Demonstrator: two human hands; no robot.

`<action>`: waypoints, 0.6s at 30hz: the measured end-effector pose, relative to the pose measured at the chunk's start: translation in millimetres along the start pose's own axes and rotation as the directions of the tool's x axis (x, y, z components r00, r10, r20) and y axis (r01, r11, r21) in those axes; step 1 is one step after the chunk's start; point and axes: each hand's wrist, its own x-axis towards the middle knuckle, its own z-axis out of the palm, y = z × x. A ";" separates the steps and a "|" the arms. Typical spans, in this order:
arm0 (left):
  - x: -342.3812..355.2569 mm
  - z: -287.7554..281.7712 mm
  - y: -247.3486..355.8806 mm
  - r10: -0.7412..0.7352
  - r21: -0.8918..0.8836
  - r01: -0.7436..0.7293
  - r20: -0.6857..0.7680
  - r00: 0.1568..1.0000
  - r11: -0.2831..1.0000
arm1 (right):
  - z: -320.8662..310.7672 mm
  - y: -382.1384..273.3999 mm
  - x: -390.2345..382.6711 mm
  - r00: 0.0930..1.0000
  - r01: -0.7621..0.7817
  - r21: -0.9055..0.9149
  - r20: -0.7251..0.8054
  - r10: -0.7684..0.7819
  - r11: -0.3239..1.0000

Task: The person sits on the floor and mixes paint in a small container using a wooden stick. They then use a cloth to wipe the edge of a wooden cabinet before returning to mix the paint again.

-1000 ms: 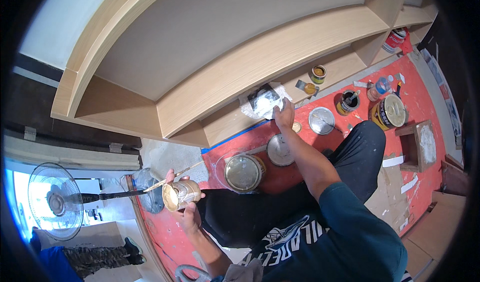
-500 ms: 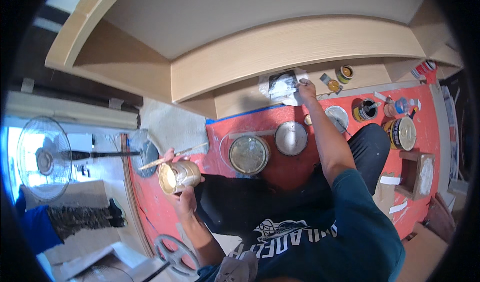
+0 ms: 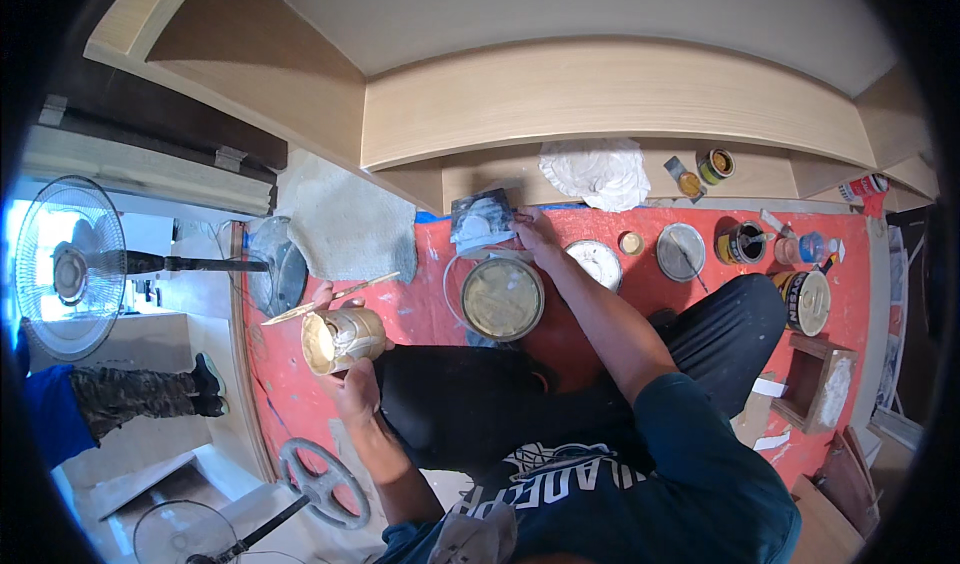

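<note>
My left hand (image 3: 357,388) is wrapped round a cream-smeared paint can (image 3: 358,336) tilted toward the left. A thin paintbrush or stick (image 3: 290,312) lies across the upper fingers of that hand. Reaching forward, my right hand (image 3: 537,232) grips the edge of a dark square sheet (image 3: 481,220) with whitish smears; whether it is sandpaper I cannot tell. The sheet is just beyond a large round tin (image 3: 502,299). A crumpled white cloth (image 3: 597,172) lies in the low shelf compartment, right of the sheet.
A pale wooden shelf unit (image 3: 620,84) spans the far side. Open tins, including a white-filled one (image 3: 594,264) and a dark one (image 3: 740,242), stand on the red floor covering (image 3: 640,222). A pedestal fan (image 3: 70,269) and another person's legs (image 3: 140,394) are at left.
My right hand has moved left and nearer with the dark sheet, leaving the white cloth on the shelf. My left hand still holds the can, and the view has shifted slightly.
</note>
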 end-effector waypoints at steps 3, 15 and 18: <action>-2.8 -6.7 0.2 0.022 0.003 -0.022 -0.006 1.000 1.000 | -5.4 -13.9 -13.1 0.996 -0.077 0.062 0.038 0.074 0.995; -1.5 10.3 0.9 0.043 -0.020 -0.042 0.069 0.997 0.999 | -62.2 -105.9 -61.1 0.755 0.148 -0.376 0.640 0.141 0.915; 1.0 13.6 -5.9 0.088 0.003 -0.089 0.115 0.989 0.996 | -57.8 -99.6 -76.9 0.725 0.244 -0.521 0.658 0.204 0.818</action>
